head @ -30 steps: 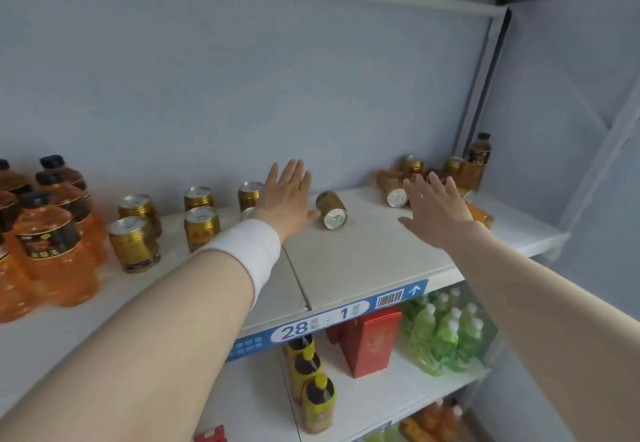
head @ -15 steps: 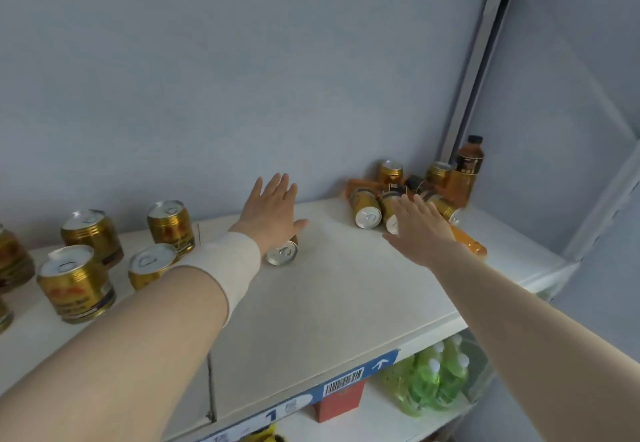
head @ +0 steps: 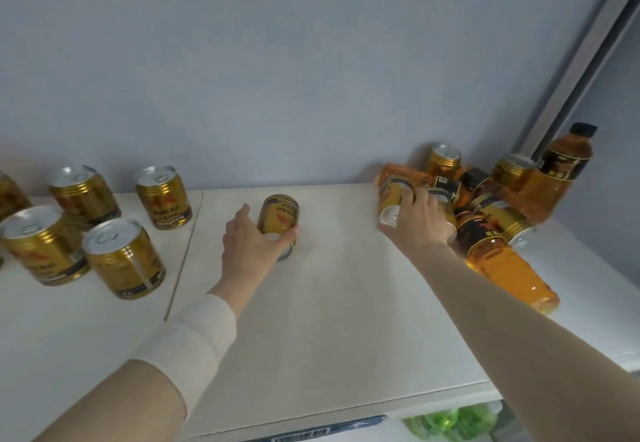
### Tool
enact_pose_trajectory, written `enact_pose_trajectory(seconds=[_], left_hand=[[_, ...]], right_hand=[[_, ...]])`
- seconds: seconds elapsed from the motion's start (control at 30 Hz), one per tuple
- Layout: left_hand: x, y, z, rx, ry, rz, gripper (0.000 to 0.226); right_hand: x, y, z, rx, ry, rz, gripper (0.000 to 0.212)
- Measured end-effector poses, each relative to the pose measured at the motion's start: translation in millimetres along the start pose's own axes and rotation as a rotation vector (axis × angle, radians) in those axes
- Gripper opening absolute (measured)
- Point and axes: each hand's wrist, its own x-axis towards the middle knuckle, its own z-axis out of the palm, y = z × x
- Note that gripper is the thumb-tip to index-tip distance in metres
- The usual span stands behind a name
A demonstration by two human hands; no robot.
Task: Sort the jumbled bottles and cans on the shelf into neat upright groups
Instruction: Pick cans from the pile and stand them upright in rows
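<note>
Cans and bottles on the white shelf [head: 346, 320]: upright gold cans [head: 124, 258] grouped at left, jumble of tipped cans and orange bottles [head: 485, 206] in the back right corner.

Left hand [head: 251, 251] is wrapped around the near end of a lone can lying on its side [head: 280, 219] mid-shelf, fingers curled over it. Right hand [head: 420, 221] is closed on a tipped can at the left edge of the pile [head: 393, 199] (fingertips partly hidden behind it, so how full the grasp is I can't tell).

Risks, as I judge them:
- The pile is interlocked. Pulling the right-hand can out could free the cans resting against it; they're round and on their sides, so they'd roll.
- A long orange bottle [head: 502, 265] lies with its base near the front edge, just beside the right forearm. An elbow nudge or a shifting pile could send it over onto the lower shelf.
- One tall bottle [head: 557, 171] stands upright at the back, touching the heap. Disturbing the heap could topple it.
- Left-hand can: the grip is at one end only, so swinging it upright one-handed could let it slip, and it might knock into the nearest upright cans.
- Both hands working at once splits attention.
</note>
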Motion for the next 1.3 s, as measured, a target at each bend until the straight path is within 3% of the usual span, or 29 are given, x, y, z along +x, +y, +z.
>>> enact_pose_trajectory(seconds=[0.1, 0.27, 0.4, 0.57, 0.77, 0.9, 1.07, 1.23, 1.3], left_hand=[[-9, 1, 14, -0.087, 0.074, -0.041, 0.100], [-15, 11, 17, -0.129, 0.170, -0.048, 0.077], [-11, 19, 1, -0.085, 0.154, 0.016, 0.070], [6, 25, -24, 0.128, 0.077, 0.154, 0.066], [22, 30, -33, 0.254, -0.028, 0.112, 0.073], [30, 30, -25, 0.136, -0.040, 0.083, 0.071], [35, 27, -4, -0.106, -0.023, 0.057, 0.065], [31, 12, 11, -0.293, 0.045, 0.008, 0.087], [27, 7, 16, -0.281, 0.085, 0.025, 0.086]], right_hand=[[10, -1, 10, -0.046, 0.042, -0.065, 0.078], [18, -3, 15, 0.050, 0.062, -0.150, 0.057], [26, -3, 0, 0.235, -0.006, -0.193, 0.070], [37, -7, -24, 0.595, -0.106, -0.124, 0.069], [55, -21, -30, 0.570, -0.261, -0.211, 0.057], [57, -30, -14, 0.749, -0.244, -0.234, 0.067], [43, -33, 12, 0.976, -0.090, -0.094, 0.079], [14, -48, 44, 1.099, 0.008, 0.035, 0.102], [6, -53, 56, 1.146, 0.042, 0.096, 0.100]])
